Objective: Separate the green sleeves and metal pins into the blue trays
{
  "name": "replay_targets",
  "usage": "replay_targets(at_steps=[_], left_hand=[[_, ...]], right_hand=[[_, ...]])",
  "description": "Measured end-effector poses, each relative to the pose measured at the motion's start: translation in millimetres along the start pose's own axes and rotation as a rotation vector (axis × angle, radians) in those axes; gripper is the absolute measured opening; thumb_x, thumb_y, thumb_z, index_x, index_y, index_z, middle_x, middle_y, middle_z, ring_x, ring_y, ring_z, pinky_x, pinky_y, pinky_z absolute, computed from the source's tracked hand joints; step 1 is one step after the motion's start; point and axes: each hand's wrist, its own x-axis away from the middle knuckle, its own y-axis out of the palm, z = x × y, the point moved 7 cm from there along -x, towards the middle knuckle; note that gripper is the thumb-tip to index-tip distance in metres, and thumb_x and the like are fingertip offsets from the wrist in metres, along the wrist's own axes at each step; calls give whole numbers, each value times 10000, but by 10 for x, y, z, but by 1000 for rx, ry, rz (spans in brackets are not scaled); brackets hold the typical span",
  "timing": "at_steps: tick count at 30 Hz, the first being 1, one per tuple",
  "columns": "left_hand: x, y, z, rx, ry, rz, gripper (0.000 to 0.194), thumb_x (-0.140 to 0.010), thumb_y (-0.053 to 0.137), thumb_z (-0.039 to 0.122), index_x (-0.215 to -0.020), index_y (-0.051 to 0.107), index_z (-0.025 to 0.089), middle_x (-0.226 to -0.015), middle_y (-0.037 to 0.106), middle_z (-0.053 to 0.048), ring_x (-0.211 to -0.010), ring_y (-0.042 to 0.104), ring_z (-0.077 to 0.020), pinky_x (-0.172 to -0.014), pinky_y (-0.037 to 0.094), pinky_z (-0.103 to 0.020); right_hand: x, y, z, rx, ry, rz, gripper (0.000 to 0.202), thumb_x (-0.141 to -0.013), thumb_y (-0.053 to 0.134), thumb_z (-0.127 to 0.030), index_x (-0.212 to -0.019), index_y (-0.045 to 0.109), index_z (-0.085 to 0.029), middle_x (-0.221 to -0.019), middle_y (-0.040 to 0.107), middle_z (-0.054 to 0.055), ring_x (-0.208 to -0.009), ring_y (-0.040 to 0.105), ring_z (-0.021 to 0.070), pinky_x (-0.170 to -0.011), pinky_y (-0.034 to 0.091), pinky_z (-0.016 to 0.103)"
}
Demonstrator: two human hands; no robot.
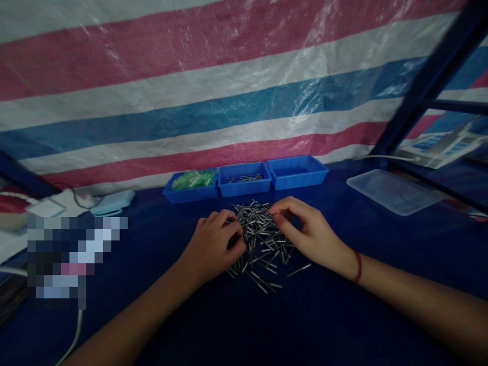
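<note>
A loose pile of thin silvery metal pins (263,223), some with a thicker section like blind rivets, lies on the dark blue tabletop (244,330). My left hand (219,244) is at the pile's left edge, fingers curled in toward the thumb; what they hold, if anything, is hidden. At the upper right edge of the pile, my right hand (301,223) has thumb and forefinger brought together in a pinch over the pins. Anything between those fingertips is too small to make out. A few pins lie apart at the near side, one below my right hand.
Behind the pile stand three blue trays: the left tray (192,195) holds green plastic bags, the middle tray (244,189) some pins, the right tray (299,179) nothing visible. A translucent lid (394,192) lies right. A light-blue case (113,202) and white cable (78,325) are left.
</note>
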Motion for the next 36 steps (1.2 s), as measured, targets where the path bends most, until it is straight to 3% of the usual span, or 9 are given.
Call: replay_targets(at_steps=[5, 13, 24, 31, 36], left_hand=[[-9, -7, -14, 6, -10, -3, 172, -856, 476, 300, -807, 605, 198, -1032, 561, -38, -879, 528, -218, -735, 392, -383], [2, 10, -18, 48, -12, 22, 134, -799, 572, 316, -882, 611, 218, -1080, 547, -40, -924, 529, -233, -786, 412, -415], [35, 72, 45, 113, -48, -12, 85, -835, 546, 237, -891, 605, 214, -1156, 518, -52, -1034, 483, -255, -843, 405, -447], [36, 41, 19, 31, -61, 28, 125, -831, 574, 328, -859, 602, 209, -1137, 529, -57, -1024, 479, -275, -799, 404, -460], [21, 21, 65, -3, -20, -5, 87, -862, 527, 248, -838, 595, 199, -1118, 547, -50, -1006, 490, -258, -773, 409, -432]], right_hand=[[1, -5, -4, 0, 0, -2, 122, -842, 496, -154, -904, 590, -198, -826, 601, 16, -734, 564, 133, -658, 457, 287], [-1, 0, -3, 2, -11, -4, 130, -836, 493, -149, -906, 589, -201, -832, 607, 18, -738, 571, 139, -661, 461, 292], [-14, 25, 4, -17, -1, -16, 140, -819, 501, -118, -900, 589, -191, -833, 595, 24, -740, 565, 138, -667, 459, 292], [-9, 18, 5, -19, 4, -17, 127, -822, 501, -127, -892, 592, -181, -831, 594, 24, -736, 565, 135, -657, 455, 287], [-11, 25, -1, -25, 1, -24, 135, -823, 495, -116, -895, 595, -172, -843, 593, 30, -763, 568, 136, -679, 455, 287]])
